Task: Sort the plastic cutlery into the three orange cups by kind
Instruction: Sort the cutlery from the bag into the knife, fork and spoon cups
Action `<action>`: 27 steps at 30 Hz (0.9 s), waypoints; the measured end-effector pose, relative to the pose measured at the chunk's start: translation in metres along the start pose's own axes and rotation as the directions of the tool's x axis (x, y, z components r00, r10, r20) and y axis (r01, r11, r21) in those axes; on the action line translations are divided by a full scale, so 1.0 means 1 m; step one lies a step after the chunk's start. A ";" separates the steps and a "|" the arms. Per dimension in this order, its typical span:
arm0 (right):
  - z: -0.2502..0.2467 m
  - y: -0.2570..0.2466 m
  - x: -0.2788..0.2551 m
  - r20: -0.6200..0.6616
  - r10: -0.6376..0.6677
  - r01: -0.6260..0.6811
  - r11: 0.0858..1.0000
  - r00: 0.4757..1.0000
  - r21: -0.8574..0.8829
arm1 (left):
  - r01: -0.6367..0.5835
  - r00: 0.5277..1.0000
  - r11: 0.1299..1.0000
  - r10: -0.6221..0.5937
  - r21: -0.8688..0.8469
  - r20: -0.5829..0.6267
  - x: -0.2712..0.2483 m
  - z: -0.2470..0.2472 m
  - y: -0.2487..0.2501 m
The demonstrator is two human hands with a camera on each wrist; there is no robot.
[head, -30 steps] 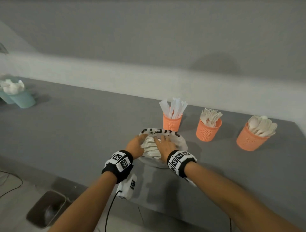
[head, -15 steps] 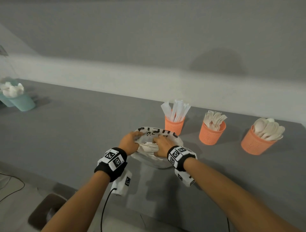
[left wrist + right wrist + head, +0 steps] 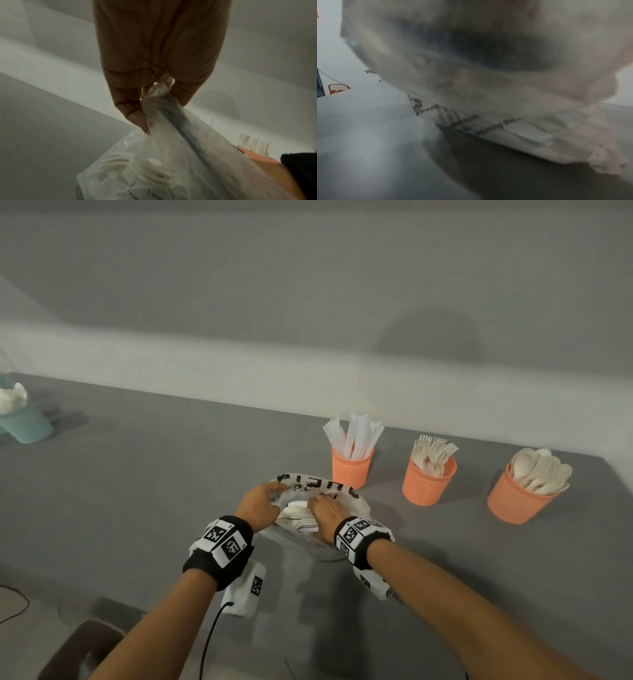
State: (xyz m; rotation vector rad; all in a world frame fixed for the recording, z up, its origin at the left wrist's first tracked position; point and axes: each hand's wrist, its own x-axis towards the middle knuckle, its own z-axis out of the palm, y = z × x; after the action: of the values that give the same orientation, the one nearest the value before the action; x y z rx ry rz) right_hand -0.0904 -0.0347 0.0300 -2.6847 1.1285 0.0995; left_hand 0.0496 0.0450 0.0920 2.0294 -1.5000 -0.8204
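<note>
A thin white plastic bag (image 3: 318, 482) with black print lies on the grey table (image 3: 137, 491) and holds white cutlery (image 3: 298, 513). My left hand (image 3: 274, 496) pinches the bag's left rim; in the left wrist view the fingers (image 3: 133, 116) bunch the plastic (image 3: 171, 155). My right hand (image 3: 322, 505) curls over the right side of the bag's mouth; in the right wrist view the bag (image 3: 488, 94) covers it. Behind stand three orange cups: knives (image 3: 351, 470), forks (image 3: 426, 484), spoons (image 3: 513, 501).
A teal cup (image 3: 25, 424) with white pieces stands at the table's far left. A white sensor box (image 3: 245, 590) with a black cable hangs at the front edge. A dark bin (image 3: 82, 652) sits on the floor below. A pale wall runs behind the table.
Both hands lay over the bag's mouth; now their fingers are curled on its rim and the left hand has drawn its side leftward, showing more cutlery.
</note>
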 end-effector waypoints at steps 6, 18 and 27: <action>0.006 -0.008 -0.006 -0.016 -0.113 0.110 0.988 0.993 -0.110 | 0.014 1.000 1.000 -0.014 0.009 -0.004 -0.002 -0.004 0.002; 0.004 -0.013 0.002 -0.010 -0.006 0.006 1.000 1.000 -0.020 | 0.049 0.999 0.998 -0.049 0.036 -0.016 -0.007 -0.005 0.002; -0.012 -0.004 0.004 0.050 -0.007 -0.004 0.974 0.999 0.228 | 0.101 0.994 0.994 -0.099 0.031 -0.052 -0.004 -0.015 -0.001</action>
State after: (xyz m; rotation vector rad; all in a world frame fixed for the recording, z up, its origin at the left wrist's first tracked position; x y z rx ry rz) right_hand -0.0854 -0.0373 0.0415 -2.4667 1.0534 0.0339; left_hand 0.0600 0.0491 0.1028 2.1490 -1.4030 -0.7816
